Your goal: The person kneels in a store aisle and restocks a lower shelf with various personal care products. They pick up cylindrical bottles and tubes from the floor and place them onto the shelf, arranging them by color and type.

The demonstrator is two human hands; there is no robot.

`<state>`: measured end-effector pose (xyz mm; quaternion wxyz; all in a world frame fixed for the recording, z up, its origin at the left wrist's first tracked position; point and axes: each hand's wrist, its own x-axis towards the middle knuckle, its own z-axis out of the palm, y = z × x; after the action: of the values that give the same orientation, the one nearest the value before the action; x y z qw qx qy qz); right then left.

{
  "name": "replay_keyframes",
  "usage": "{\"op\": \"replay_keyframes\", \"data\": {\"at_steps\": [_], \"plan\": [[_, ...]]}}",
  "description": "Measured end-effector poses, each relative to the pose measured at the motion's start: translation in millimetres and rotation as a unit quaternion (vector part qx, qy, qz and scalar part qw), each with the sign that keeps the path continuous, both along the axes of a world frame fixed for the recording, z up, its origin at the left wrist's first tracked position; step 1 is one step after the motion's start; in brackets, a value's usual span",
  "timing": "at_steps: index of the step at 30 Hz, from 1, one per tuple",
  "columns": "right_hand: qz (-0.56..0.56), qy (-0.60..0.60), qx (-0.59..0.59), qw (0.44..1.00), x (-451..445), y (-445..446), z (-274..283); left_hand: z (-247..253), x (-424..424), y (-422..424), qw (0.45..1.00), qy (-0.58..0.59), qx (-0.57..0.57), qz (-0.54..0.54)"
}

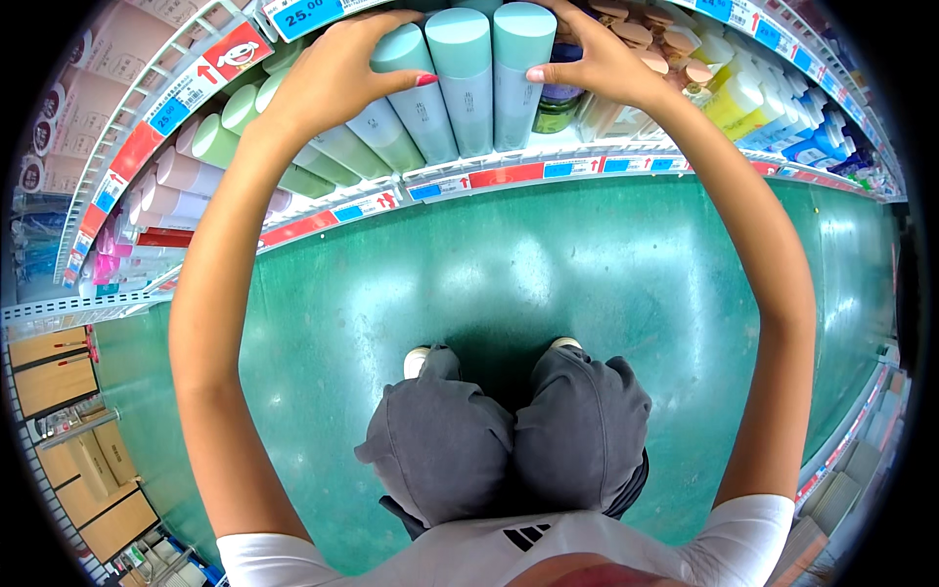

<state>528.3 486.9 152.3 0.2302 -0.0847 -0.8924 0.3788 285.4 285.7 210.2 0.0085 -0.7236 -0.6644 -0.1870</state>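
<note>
Three pale cylindrical bottles with turquoise caps stand side by side on a shelf: a left bottle (422, 110), a middle bottle (461, 95) and a right bottle (517, 88). My left hand (341, 77) grasps the left bottle, its thumb across the front just below the cap and its fingers reaching behind. From the other side, my right hand (605, 62) has its thumb on the right bottle's front edge. The right fingertips are hidden behind the caps or cut off by the frame's top. Beside the right bottle sits a dark green jar with a purple lid (561, 99).
Green-capped bottles (213, 139) and pink bottles (183, 172) fill the shelf leftward. Rightward stand peach-capped bottles (638, 66) and yellow bottles (733, 99). A price-label rail (506, 176) edges the shelf. Below lies a green floor (528, 264); cardboard boxes (103, 458) stand at lower left.
</note>
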Motion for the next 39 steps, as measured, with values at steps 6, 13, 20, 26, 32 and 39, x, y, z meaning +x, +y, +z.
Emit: {"op": "replay_keyframes", "data": {"at_steps": [6, 13, 20, 26, 32, 39], "plan": [[0.041, -0.013, -0.053, 0.998, -0.7, 4.4, 2.2, 2.1, -0.2, 1.9, 0.999, -0.032, -0.031, 0.002], [0.039, 0.002, -0.040, 0.998, -4.5, 4.8, 2.5, -0.1, -1.9, -4.2, 1.000, 0.008, 0.001, 0.001], [0.009, 0.000, 0.057, 0.998, 3.0, 4.6, 2.5, -1.4, -6.1, -8.4, 1.000, 0.023, 0.015, -0.006], [-0.045, -0.059, 0.055, 0.996, 38.5, 36.8, 17.0, -3.9, -2.2, -24.0, 1.000, 0.014, 0.021, 0.012], [-0.142, -0.120, -0.073, 0.980, 53.9, 40.7, 24.7, -9.9, 13.8, -45.5, 0.995, 0.061, 0.066, 0.031], [-0.188, -0.108, 0.235, 0.948, 33.5, 47.0, -1.2, -11.7, 34.6, -56.1, 0.986, 0.083, 0.136, 0.043]]}}
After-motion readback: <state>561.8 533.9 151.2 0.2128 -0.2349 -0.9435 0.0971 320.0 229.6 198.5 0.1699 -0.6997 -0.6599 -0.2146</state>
